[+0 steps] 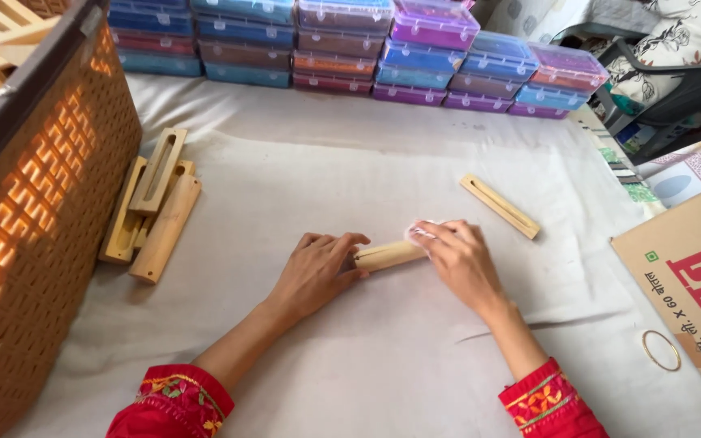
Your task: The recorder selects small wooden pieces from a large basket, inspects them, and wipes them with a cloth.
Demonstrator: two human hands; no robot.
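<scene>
A light wooden bar [388, 255] lies across the middle of a white cloth [367, 162]. My left hand [316, 272] presses down on its left end. My right hand [458, 258] covers its right end and pinches a small white pad [417, 233] against the wood. A second slim wooden strip [500, 206] lies loose to the upper right of my right hand. Both of my sleeves are red with embroidery.
Several slotted wooden pieces [152, 204] are piled at the left beside a woven brown basket [34, 219]. Stacked coloured plastic boxes [350, 45] line the far edge. A cardboard box [691, 284] and a gold bangle [660, 350] lie at the right.
</scene>
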